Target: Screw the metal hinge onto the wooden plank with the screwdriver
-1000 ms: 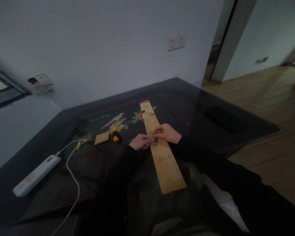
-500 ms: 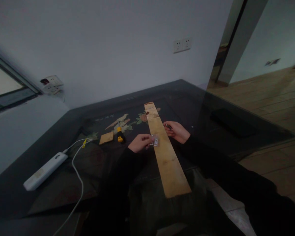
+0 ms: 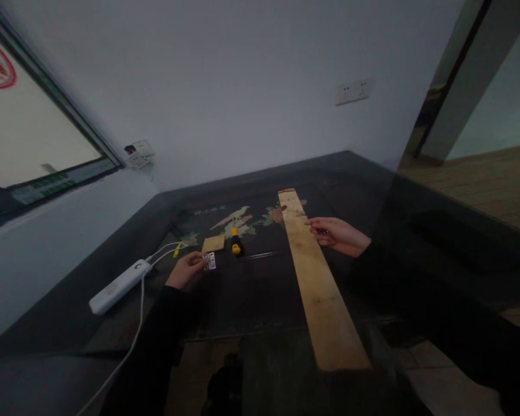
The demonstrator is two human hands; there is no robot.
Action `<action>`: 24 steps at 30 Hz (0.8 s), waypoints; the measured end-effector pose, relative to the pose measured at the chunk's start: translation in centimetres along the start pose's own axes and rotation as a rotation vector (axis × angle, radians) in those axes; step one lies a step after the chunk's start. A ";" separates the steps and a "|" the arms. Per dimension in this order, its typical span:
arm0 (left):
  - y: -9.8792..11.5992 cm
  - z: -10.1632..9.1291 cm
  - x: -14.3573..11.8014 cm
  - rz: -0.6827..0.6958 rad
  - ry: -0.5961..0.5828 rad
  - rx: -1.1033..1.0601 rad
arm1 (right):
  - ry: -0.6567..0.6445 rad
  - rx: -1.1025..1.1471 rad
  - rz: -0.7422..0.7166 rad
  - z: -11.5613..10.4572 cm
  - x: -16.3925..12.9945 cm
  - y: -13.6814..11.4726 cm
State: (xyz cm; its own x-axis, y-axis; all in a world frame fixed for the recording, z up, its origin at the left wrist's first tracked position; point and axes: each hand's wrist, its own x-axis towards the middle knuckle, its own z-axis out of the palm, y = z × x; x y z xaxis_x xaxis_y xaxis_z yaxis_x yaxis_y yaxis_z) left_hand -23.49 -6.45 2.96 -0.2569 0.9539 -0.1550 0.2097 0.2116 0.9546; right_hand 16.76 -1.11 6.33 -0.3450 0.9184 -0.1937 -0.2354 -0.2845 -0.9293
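Note:
My left hand (image 3: 187,270) pinches a small silver metal hinge (image 3: 210,261) with holes in it, over the table just in front of a small square wooden piece (image 3: 214,243). A long wooden board (image 3: 318,274) runs from the back of the table toward me, its near end reaching past the table's edge. At the board's right edge is my right hand (image 3: 338,234), fingers closed and fingertips at the wood. A small dark, shiny item (image 3: 323,232) shows between those fingers, too small to name. A yellow-and-black screwdriver (image 3: 236,241) lies between the wooden piece and the board.
The dark table (image 3: 260,300) has a bird-and-flower pattern and stands against a wall. At its left lies a white power strip (image 3: 119,287) with a white cable (image 3: 141,312) hanging over the front edge. A dark flat object (image 3: 446,237) rests at the right.
My left hand has moved left with the hinge, from the board to beside the square wooden piece. My right hand stays at the board's right edge. The view has shifted left.

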 end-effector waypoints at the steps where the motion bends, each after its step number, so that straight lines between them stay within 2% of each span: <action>1: -0.2 -0.4 0.3 0.021 0.024 0.029 | -0.034 -0.054 -0.002 0.8 0.0 -0.5; 3: -0.8 -0.8 0.9 0.084 0.054 0.089 | -0.114 -0.177 -0.002 2.9 0.1 -1.4; 6: -1.8 -0.8 1.6 0.207 0.036 0.182 | -0.283 -0.409 -0.016 6.8 0.5 -1.6; 10: -2.7 -0.7 1.7 0.335 -0.015 0.356 | -0.642 -0.835 0.073 12.2 2.4 0.0; 12: -2.8 -0.7 1.3 0.378 -0.018 0.469 | -0.746 -1.072 0.048 14.6 3.7 1.2; 14: -2.8 -0.8 0.8 0.413 -0.040 0.553 | -0.737 -1.369 -0.138 16.9 4.9 2.7; 15: -2.8 -0.9 0.6 0.433 -0.058 0.581 | -0.701 -1.422 -0.188 18.0 5.4 3.5; 19: -3.2 -1.6 -0.3 0.551 -0.109 0.655 | -0.578 -1.535 -0.312 21.3 6.2 6.6; 24: -4.3 -2.8 -1.0 0.617 -0.028 0.743 | -0.410 -1.584 -0.476 23.6 6.8 9.1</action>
State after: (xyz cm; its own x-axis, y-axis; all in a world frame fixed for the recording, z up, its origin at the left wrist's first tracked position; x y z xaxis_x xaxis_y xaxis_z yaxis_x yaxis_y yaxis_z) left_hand -26.80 -8.88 -0.23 0.1186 0.9450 0.3047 0.8464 -0.2567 0.4666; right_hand -9.19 -3.97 3.98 -0.7700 0.6376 0.0252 0.6011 0.7381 -0.3064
